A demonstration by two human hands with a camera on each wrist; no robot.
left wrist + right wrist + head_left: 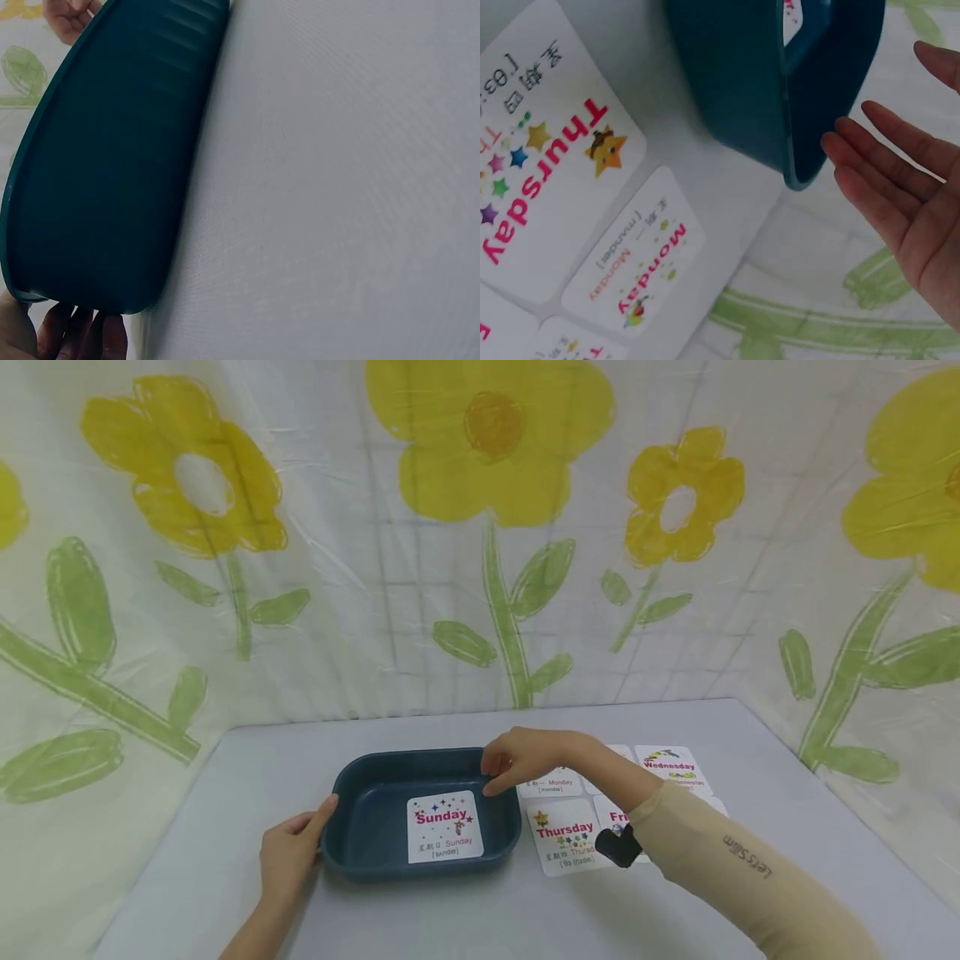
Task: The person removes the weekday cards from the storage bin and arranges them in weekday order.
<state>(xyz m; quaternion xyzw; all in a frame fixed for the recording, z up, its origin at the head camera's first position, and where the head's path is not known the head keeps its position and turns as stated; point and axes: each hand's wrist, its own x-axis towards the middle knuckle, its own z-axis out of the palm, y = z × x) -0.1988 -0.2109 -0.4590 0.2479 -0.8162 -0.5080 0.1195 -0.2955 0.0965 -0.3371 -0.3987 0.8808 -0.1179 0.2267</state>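
Observation:
A dark teal tray with raised walls lies on the table, and a "Sunday" card rests face up inside it, toward the right. At the tray's left end my left hand grips the wall, the thumb at the rim and the fingers against the outside, as the left wrist view also shows. My right hand hovers over the far right corner of the tray. In the right wrist view its fingers are loosely extended beside the rim, with nothing held.
Right of the tray lie several day cards, among them a "Thursday" card, a "Monday" card and a "Wednesday" card. My right forearm covers part of them. A flower-printed curtain hangs behind the pale table.

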